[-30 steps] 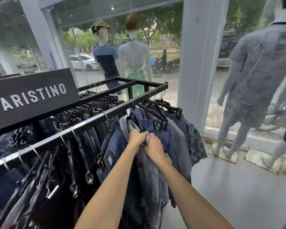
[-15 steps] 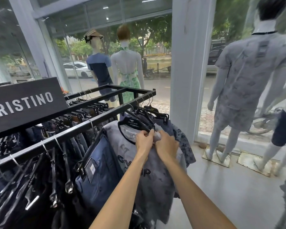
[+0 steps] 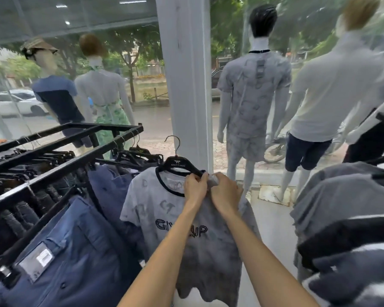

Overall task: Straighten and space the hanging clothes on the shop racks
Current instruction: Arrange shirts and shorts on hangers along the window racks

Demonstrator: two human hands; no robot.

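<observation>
Grey T-shirt (image 3: 160, 218) held clear of the black rack (image 3: 64, 166)
Rack with blue trousers (image 3: 75, 251) at 9 o'clock; at centre, left hand (image 3: 195, 187) and right hand (image 3: 225, 192) both pinch the shirt's shoulder beside its black hanger (image 3: 180, 163).

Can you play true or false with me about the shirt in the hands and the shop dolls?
1. The left hand and right hand both hold the grey T-shirt. True.
2. The hanger hooks onto the rack. False: its hook is in the air, off the rack.
3. Blue clothes hang left of the T-shirt. True.
4. The black-haired mannequin wears a hat. False: its head is bare; the far-left mannequin wears the hat.
</observation>
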